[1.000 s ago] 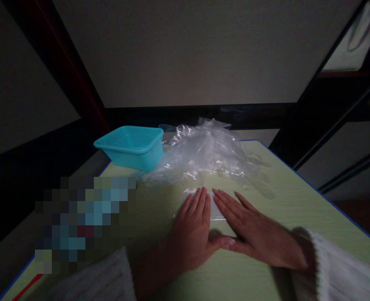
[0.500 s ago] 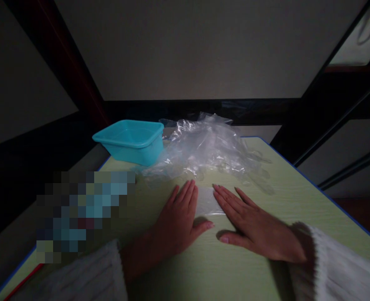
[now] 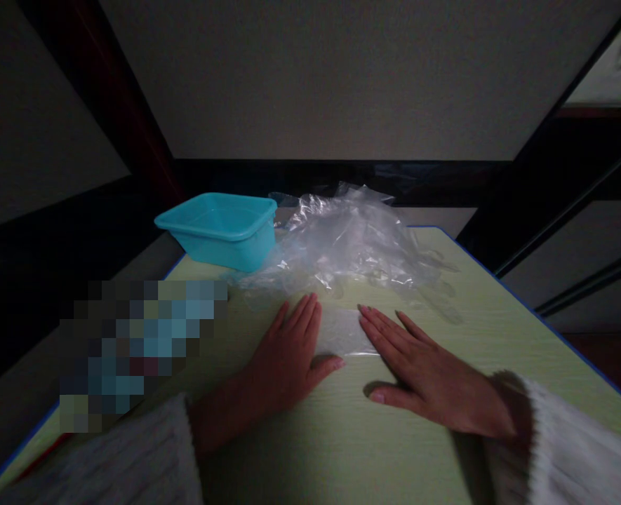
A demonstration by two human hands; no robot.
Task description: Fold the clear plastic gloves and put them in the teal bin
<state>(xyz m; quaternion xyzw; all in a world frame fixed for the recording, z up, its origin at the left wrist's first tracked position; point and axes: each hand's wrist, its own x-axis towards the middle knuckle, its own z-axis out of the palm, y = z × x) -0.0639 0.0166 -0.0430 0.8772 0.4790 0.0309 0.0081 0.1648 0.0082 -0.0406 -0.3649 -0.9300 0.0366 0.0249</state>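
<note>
A folded piece of clear, thin plastic (image 3: 344,332) lies flat on the pale green table between my hands; it looks like a folded disposable glove. My left hand (image 3: 288,358) rests flat at its left edge, fingers straight and thumb out to the side. On the other side, my right hand (image 3: 420,372) lies palm down with its fingertips over the plastic's right edge. Both hands are open, and neither grips anything. Just beyond them spreads a crumpled heap of clear plastic gloves (image 3: 352,238), some with finger-shaped ends showing.
A turquoise plastic basin (image 3: 220,238) stands at the table's back left, touching the heap. Something blurred out by pixels (image 3: 152,351) lies along the left edge. The table (image 3: 342,449) has a blue rim, and a wall panel (image 3: 321,84) rises behind it.
My left hand has slid to the left, away from my right hand, uncovering more of the folded plastic. The right hand has stayed nearly in place.
</note>
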